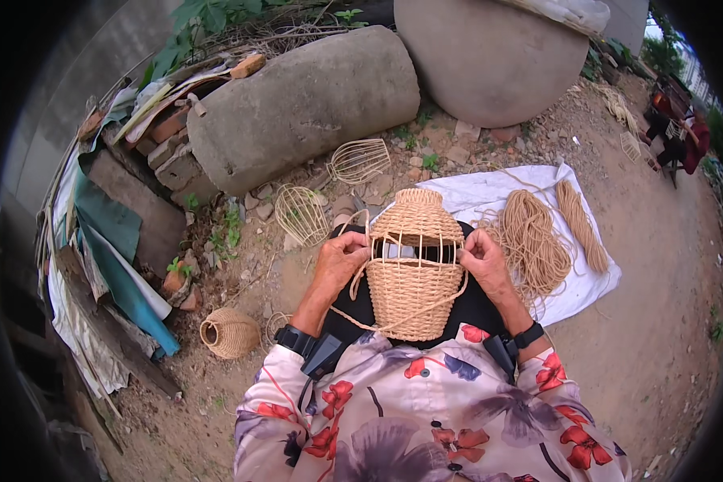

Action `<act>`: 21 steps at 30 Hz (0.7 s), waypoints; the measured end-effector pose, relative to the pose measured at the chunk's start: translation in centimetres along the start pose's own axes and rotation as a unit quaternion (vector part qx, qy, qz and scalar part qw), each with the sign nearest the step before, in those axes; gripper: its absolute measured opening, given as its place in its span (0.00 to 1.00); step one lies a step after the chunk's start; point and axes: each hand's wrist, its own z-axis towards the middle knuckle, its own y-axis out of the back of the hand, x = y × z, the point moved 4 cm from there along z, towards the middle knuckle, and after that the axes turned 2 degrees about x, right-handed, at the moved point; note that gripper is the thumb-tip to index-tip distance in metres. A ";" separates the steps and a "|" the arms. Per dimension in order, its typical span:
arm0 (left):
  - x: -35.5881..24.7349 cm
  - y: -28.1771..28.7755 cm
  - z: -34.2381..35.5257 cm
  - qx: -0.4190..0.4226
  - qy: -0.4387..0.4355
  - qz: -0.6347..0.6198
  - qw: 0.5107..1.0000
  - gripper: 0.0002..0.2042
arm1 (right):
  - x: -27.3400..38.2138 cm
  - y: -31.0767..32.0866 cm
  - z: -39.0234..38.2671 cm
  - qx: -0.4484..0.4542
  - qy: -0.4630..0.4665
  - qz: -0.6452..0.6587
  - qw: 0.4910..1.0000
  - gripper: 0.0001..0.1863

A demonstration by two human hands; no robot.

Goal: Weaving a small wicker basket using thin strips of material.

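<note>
Half-woven straw vase-shaped basket [414, 265] upright on lap, unwoven band mid-body.

Soft, even daylight with faint shadows; sharp centre, strong fisheye bending and black vignette at the edges.

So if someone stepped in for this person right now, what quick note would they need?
Left hand: grips the left side of the half-woven vase-shaped basket, cord looped under it.
Right hand: pinches the weaving cord at the basket's right side.
Done: bottom and neck woven.
Left: the middle band, wire frame bare there.
Spare cord bundle lies on the white cloth; empty wire frames and one finished basket on the ground.
</note>
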 end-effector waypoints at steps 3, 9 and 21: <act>1.3 -0.2 0.1 -0.075 0.072 0.044 0.994 0.09 | -0.2 0.0 0.1 0.005 -0.001 0.015 1.000 0.09; -0.6 -1.2 0.5 -0.080 0.077 0.027 0.993 0.13 | 2.4 0.2 0.1 -0.031 0.014 -0.134 0.990 0.09; -3.4 -2.9 -0.5 -0.020 0.010 0.025 0.999 0.16 | 3.2 -1.2 1.6 -0.031 -0.024 -0.184 0.982 0.14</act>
